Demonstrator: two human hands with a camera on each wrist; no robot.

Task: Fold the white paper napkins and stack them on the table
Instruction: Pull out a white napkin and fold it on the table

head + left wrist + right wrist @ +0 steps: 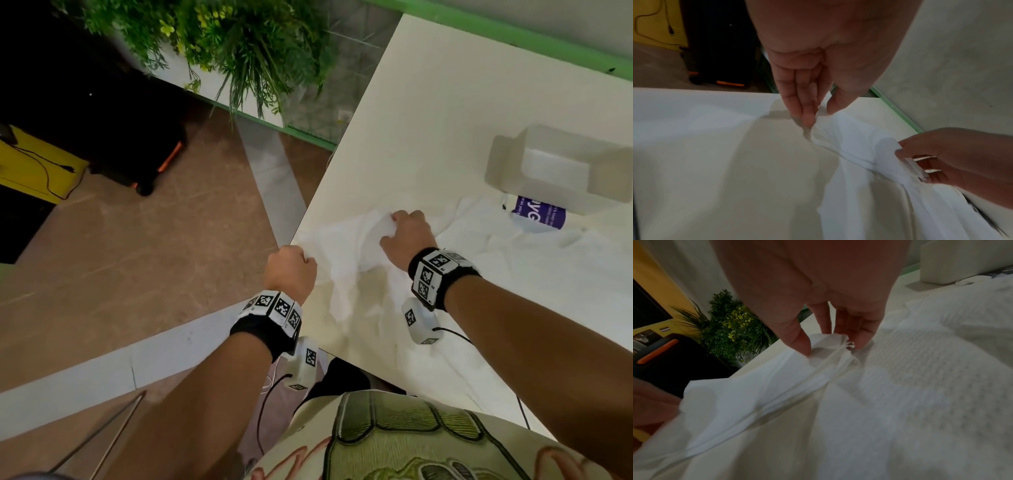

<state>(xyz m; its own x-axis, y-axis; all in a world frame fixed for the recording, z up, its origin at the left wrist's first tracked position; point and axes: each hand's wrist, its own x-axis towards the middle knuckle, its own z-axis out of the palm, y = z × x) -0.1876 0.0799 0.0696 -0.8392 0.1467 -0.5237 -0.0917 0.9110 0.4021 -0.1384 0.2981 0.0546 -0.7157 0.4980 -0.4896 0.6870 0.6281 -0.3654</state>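
A thin white paper napkin point(337, 274) lies crumpled at the near left corner of the white table point(428, 120). My left hand point(308, 263) pinches one corner of it at the table's edge; in the left wrist view thumb and fingers of the left hand point(819, 117) close on the napkin point(855, 139). My right hand point(394, 222) pinches a bunched far edge a little further in, and the right wrist view shows the right hand point(830, 344) pinching the napkin point(777, 386). The sheet hangs slack between both hands. More white napkins point(486, 250) lie spread to the right.
A white open box point(561, 168) stands at the table's right, with a purple-labelled pack point(539, 215) by it. The table edge and floor lie just left of my left hand. A planter with green plants point(239, 44) and a black case point(130, 137) stand beyond.
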